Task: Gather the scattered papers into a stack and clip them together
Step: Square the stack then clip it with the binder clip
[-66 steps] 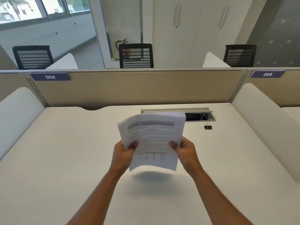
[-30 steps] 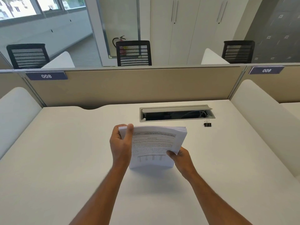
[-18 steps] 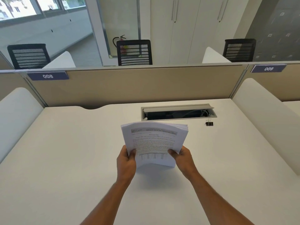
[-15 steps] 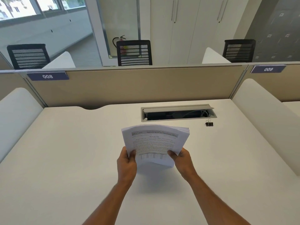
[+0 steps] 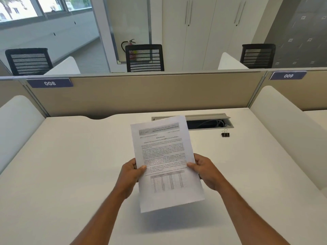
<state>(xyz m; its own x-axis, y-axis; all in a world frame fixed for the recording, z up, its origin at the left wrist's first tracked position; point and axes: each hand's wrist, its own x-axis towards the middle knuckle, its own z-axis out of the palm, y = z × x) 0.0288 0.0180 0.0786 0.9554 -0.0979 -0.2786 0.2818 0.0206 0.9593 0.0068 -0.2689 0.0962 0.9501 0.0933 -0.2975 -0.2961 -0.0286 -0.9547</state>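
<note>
From the head view, the stack of papers [image 5: 164, 161] is up off the surface [image 5: 70, 165], held between the two hands with the printed face turned toward the person. The left hand [image 5: 130, 175] grips the stack's left edge about halfway down, thumb laid across the front of the top sheet; the right hand [image 5: 206, 171] grips the right edge at much the same height, thumb also on the front. Both hands are closed round the paper, with the fingers hidden behind it. The sheets look squared up, the edges reading as one outline, though the lower end is a little blurred.

I would judge the stack light and floppy: held at mid-height, the top and bottom are free to bend, and loose sheets can slide against each other if the grip slackens. A firm pinch near an edge keeps them registered; one hand should be enough to hold them while the other is freed.

The binder clip [image 5: 225, 134] sits on the surface well beyond the right hand and a little to its right, just this side of the open cable tray [image 5: 210, 122]. It is small, stiff and springy; its wire handles stand up and are probably the place to squeeze. The stack's top edge, farthest from both hands, seems the natural spot to clip.
</note>
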